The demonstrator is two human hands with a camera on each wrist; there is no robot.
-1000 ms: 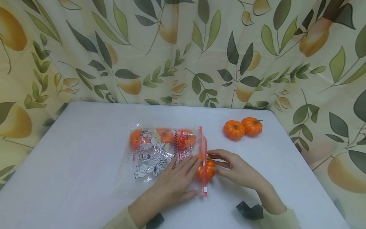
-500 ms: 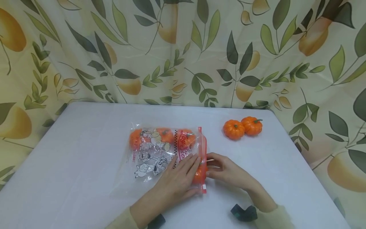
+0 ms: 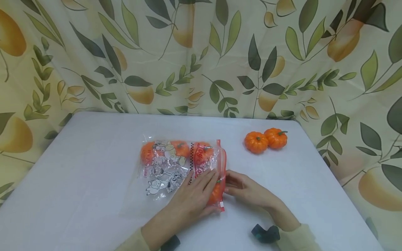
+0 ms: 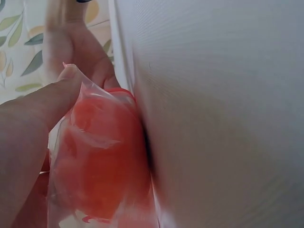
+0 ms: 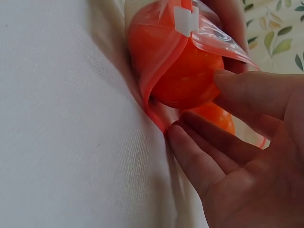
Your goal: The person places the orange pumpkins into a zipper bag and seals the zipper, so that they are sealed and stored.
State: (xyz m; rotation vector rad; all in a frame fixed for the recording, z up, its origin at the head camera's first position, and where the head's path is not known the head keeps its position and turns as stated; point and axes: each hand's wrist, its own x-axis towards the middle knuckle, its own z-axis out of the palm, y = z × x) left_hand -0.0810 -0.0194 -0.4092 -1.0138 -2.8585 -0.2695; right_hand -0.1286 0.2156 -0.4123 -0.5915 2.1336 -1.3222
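A clear zip bag [image 3: 171, 177] with a red zip edge and printed cartoon animals lies flat on the table, its mouth facing right. Through its far half show three small orange pumpkins [image 3: 181, 149]. Another pumpkin [image 5: 190, 76] sits just inside the parted mouth, under the white slider [image 5: 185, 21]. My left hand [image 3: 198, 191] rests over the bag beside that pumpkin, fingers extended, its thumb [image 4: 52, 97] along the plastic edge. My right hand [image 3: 248, 190] is at the mouth; its thumb touches the pumpkin and its extended fingers reach the lower lip.
Two more orange pumpkins [image 3: 256, 142] sit side by side at the table's back right. The white table [image 3: 94, 146] ends in front of a leaf-and-fruit patterned curtain [image 3: 201, 52]. A dark wrist device [image 3: 265, 233] shows by the right sleeve.
The right hand has moved left, pushing the near pumpkin from the zip edge into the bag's mouth; its fingers have loosened around it. The left hand has stayed nearly in place.
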